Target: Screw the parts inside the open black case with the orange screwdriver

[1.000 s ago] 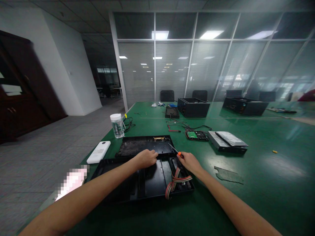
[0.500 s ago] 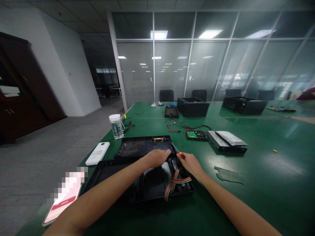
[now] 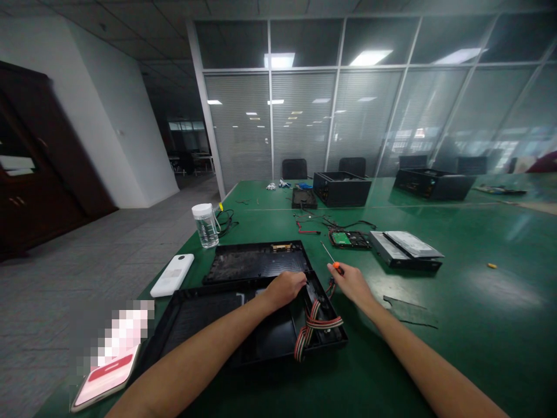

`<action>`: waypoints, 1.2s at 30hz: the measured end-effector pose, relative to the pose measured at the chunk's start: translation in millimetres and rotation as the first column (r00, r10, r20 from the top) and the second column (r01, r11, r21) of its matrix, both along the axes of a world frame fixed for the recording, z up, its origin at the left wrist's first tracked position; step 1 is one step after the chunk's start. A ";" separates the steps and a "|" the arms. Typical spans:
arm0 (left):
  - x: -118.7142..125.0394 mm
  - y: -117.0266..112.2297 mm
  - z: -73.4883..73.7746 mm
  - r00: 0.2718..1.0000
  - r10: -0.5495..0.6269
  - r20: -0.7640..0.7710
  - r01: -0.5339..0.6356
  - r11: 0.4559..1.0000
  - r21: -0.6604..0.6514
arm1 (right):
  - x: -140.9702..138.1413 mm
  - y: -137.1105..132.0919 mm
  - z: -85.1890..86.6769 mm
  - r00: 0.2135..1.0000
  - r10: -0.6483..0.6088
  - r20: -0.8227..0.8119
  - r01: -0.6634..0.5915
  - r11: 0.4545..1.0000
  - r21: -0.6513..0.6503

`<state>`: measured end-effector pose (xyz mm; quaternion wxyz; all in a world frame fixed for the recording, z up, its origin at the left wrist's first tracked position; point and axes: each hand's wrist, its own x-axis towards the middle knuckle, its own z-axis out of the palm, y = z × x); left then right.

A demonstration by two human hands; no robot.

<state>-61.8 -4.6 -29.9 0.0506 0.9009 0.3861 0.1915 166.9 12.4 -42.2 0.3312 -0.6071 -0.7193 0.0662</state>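
Observation:
My right hand (image 3: 353,284) grips a screwdriver (image 3: 336,266) with an orange and black handle, its thin shaft pointing up and left, clear of the case. My left hand (image 3: 287,288) is closed at the far right corner of a black shallow case (image 3: 261,331); what its fingertips pinch, if anything, is hidden. Red, black and white ribbon wires (image 3: 322,323) hang over the case's right end. Just behind it lies a second black panel (image 3: 243,261) with a brass-coloured strip near its far edge.
On the green table stand a water bottle (image 3: 205,225), a white power bank (image 3: 173,275) and a lit phone (image 3: 107,374). Rightward lie a green circuit board (image 3: 343,238), a silver drive unit (image 3: 404,252) and a dark thin sheet (image 3: 409,312). Black computer cases (image 3: 342,191) stand farther back.
My right hand has drawn the screwdriver to the right, away from the case corner and my left hand. The left hand has shifted slightly right, fingers still closed.

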 end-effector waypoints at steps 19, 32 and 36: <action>3.4 -5.2 -3.9 0.993 -0.005 0.114 0.007 1.000 -0.019 | 55.9 -1.7 48.1 0.895 0.208 -0.395 -0.238 0.971 -0.028; 7.2 0.0 -8.2 0.952 0.120 0.282 -0.059 0.974 -0.217 | 20.0 -16.6 40.7 0.970 0.186 -0.159 -0.166 0.977 0.135; 7.9 -1.3 -10.6 0.944 0.133 0.301 -0.070 0.975 -0.211 | 22.2 -16.4 40.2 0.979 0.186 -0.084 -0.174 0.976 0.133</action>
